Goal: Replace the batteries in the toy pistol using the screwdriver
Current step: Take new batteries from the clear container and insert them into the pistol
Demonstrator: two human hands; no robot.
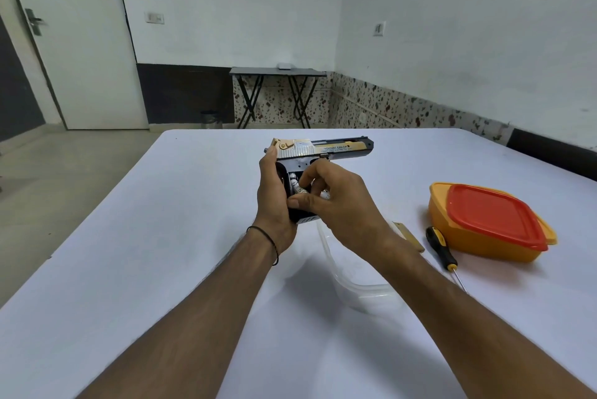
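The toy pistol (326, 149), black with gold and silver on its slide, is held above the table with its barrel pointing right. My left hand (274, 201) grips the back of its handle. The handle's side is open and silver batteries (295, 185) show inside it. My right hand (329, 201) pinches at those batteries with thumb and fingers. The screwdriver (441, 248), with a black and yellow handle, lies on the table to the right, touched by neither hand. A gold flat piece (410, 237), possibly the battery cover, lies partly hidden behind my right wrist.
An orange container with a red lid (491, 224) stands at the right, just beyond the screwdriver. A clear plastic tub (358, 288) lies under my right forearm. The table (161, 237) is covered in white; a folding table (277, 75) stands by the far wall.
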